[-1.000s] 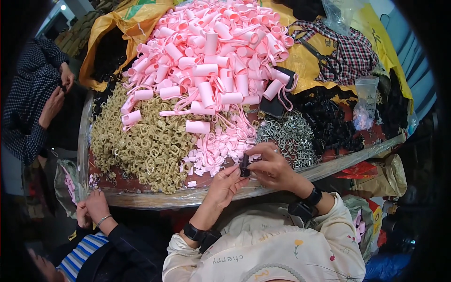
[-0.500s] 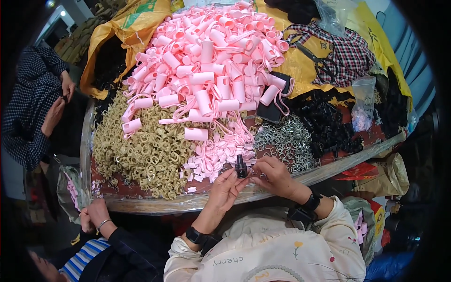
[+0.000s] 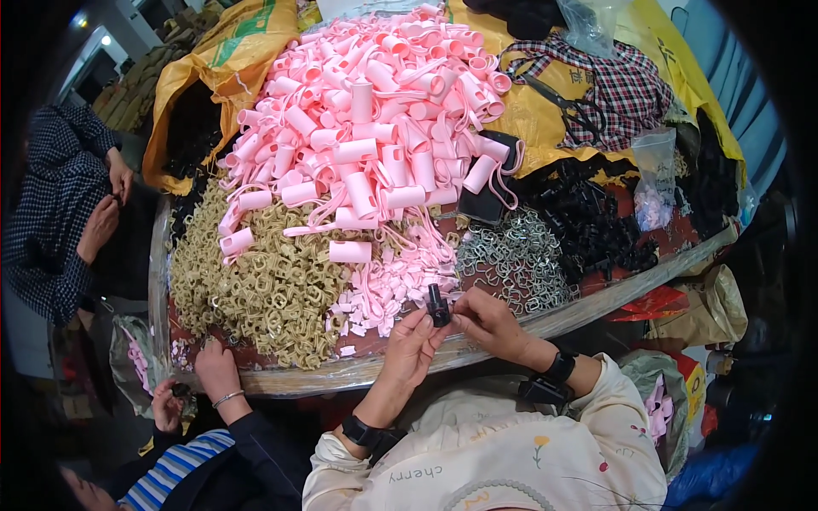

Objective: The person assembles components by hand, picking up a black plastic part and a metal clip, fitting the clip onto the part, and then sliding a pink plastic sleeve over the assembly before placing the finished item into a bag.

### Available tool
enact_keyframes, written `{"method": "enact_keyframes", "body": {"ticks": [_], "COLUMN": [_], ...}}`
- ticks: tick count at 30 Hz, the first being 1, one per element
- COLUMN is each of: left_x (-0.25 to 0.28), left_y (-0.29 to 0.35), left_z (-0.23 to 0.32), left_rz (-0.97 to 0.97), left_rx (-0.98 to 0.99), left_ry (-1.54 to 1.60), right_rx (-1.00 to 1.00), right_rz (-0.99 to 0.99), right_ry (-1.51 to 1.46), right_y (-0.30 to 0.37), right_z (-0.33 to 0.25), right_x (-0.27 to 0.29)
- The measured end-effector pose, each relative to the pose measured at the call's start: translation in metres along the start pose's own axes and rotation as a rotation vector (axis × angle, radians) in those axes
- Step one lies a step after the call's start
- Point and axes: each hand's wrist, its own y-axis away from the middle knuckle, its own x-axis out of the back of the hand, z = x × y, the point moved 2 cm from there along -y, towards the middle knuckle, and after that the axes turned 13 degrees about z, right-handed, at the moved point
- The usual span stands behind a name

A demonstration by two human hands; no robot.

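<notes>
A small black plastic part (image 3: 438,307) with an upright stem stands between my two hands, above the table's near edge. My left hand (image 3: 409,351) pinches it by its lower end. On its other side, my right hand (image 3: 494,329) has its fingers closed in a pinch against the part; anything tiny between them is hidden. Just beyond lie pale pink small pieces and straps (image 3: 388,289). Silver metal rings (image 3: 515,260) are heaped beyond my right hand.
Pink tubes with straps (image 3: 375,128) form a big mound. Brass-coloured buckles (image 3: 264,285) fill the left side; black parts (image 3: 596,221) lie right. Scissors (image 3: 567,104) rest on a yellow sack. A co-worker's hand (image 3: 217,375) reaches the near left edge; another person sits far left.
My hands keep their pinch on the black part, almost in place. The near-left co-worker's hands have parted, one moving up to the buckles. The whole view has shifted slightly.
</notes>
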Motion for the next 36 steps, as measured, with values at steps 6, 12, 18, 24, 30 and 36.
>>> {"method": "enact_keyframes", "body": {"ticks": [6,12,18,24,30,36], "left_x": [0.002,0.005,0.011,0.012,0.015,0.009], "left_y": [0.002,0.007,0.013,0.019,0.023,0.025], "left_z": [0.001,0.009,0.01,0.013,0.015,0.015], "left_rz": [0.038,0.038,0.028,0.044,0.029,0.021], "left_rx": [-0.021,0.028,0.052,0.033,0.018,-0.102], "left_ry": [-0.004,0.006,0.022,0.027,0.048,0.065], "right_rx": [-0.469,-0.543,-0.394,-0.142,0.053,0.107], "right_rz": [-0.121,-0.204,-0.273,-0.281,-0.255,-0.171], "right_ry": [-0.397,-0.551,-0.569,-0.345,-0.097,0.004], "right_y": [-0.003,-0.01,-0.011,-0.02,-0.024,-0.017], "right_z": [0.014,0.001,0.0,-0.017,-0.031,-0.024], "right_x": [0.003,0.005,-0.006,-0.008,-0.008,-0.007]}}
